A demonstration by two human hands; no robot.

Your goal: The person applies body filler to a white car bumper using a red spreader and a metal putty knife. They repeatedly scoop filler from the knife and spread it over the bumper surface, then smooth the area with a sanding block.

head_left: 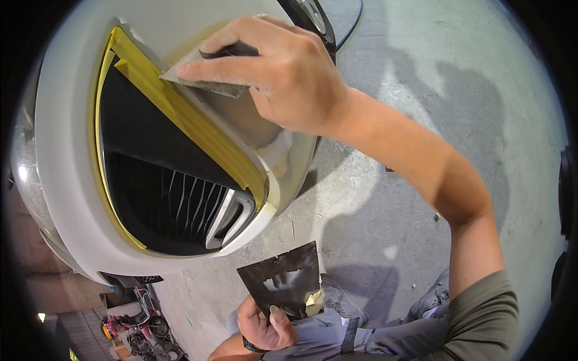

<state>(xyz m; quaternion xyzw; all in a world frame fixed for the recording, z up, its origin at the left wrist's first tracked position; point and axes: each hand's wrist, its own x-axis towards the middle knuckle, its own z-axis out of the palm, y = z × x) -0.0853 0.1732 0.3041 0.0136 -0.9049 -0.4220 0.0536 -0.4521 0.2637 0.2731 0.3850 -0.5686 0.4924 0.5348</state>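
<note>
My right hand (289,75) reaches across the pale car bumper (69,150), its fingers closed around a putty spreader (220,87). The spreader's edge lies against the bumper beside a strip of yellow masking tape (198,132). Beneath it, a tan patch of filler (241,117) covers the bodywork. Low in the view, my left hand (265,325) grips a dark, flat mixing board (286,274) by its lower edge, thumb on top. A dab of cream putty (314,301) sticks to the board's right corner.
The tape borders a black grille opening (159,156) with a silver-trimmed piece (230,218) at its lower end. Grey concrete floor (373,222) stretches to the right. A motorcycle (147,328) stands at the lower left, and a blue hose (352,27) runs along the top.
</note>
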